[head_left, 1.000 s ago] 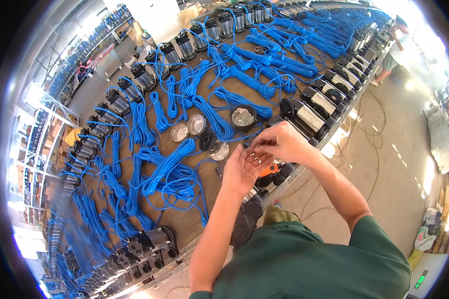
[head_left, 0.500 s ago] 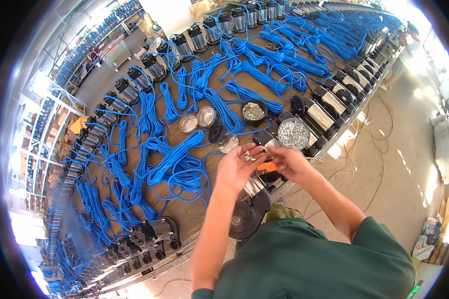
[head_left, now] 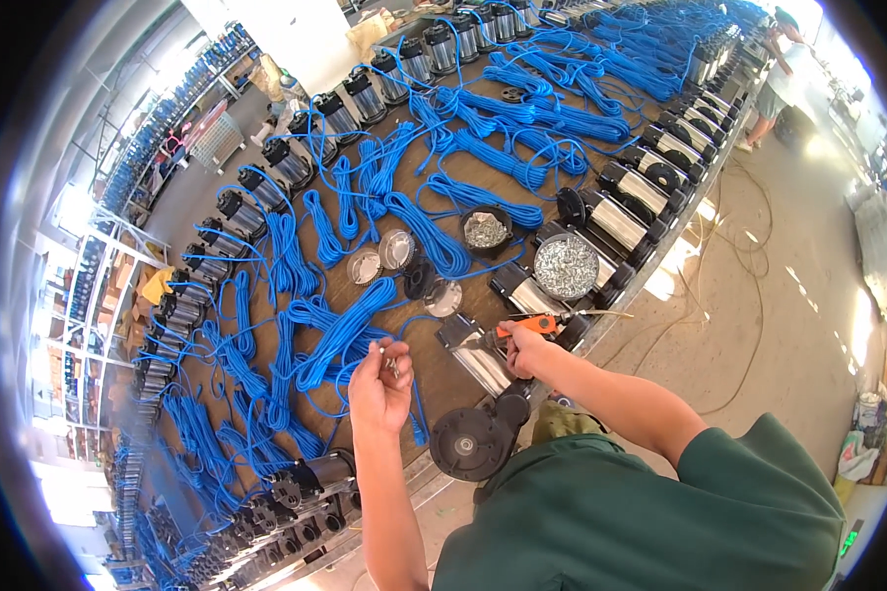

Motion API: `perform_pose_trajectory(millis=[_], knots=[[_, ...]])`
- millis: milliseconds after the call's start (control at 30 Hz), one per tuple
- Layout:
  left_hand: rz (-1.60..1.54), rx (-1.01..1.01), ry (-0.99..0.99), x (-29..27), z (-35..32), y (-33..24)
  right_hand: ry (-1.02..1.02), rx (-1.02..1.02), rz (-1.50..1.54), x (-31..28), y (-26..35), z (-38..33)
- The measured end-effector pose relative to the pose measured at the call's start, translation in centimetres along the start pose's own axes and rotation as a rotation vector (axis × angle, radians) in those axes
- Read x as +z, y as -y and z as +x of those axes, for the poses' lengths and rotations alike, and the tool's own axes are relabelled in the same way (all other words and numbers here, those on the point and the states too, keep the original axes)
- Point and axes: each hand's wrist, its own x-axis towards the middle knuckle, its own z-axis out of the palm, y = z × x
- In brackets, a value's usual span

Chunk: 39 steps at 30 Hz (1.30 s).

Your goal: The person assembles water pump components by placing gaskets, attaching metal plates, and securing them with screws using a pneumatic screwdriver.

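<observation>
Hands (head_left: 379, 389) (head_left: 524, 352) now apart, left half-curled over indistinct metal bits (head_left: 392, 366), right tight round partly hidden orange tool (head_left: 538, 323)

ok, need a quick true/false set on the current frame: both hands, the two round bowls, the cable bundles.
1. The right hand grips an orange tool. True.
2. The left hand is empty. False: it holds small metallic pieces in its curled fingers.
3. The two hands are touching each other. False: they are clearly apart.
4. The silvery bowl sits to the right of the black bowl in the picture. True.
5. The cable bundles are red. False: they are blue.
6. Both bowls contain small pieces. True.
</observation>
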Motion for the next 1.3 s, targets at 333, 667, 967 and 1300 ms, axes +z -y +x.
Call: perform_pose_trajectory(millis=[333,667,967,1300], knots=[[0.068,-0.018,-0.037,0.2,-5.6,0.5,0.910,-0.281,0.266,-3.6,0.4,-8.8],[-0.033,-0.077,0.155,2.2,-8.9,2.8,1.063,-1.464,0.357,-3.5,-5.7,-23.2],[0.009,0.026,0.237,1.3,-11.2,2.9,1.239,-1.481,0.305,-2.6,-9.8,-25.3],[0.107,0.012,0.247,-1.1,-12.0,1.8,1.311,-1.504,0.176,-2.5,-12.0,-24.9]])
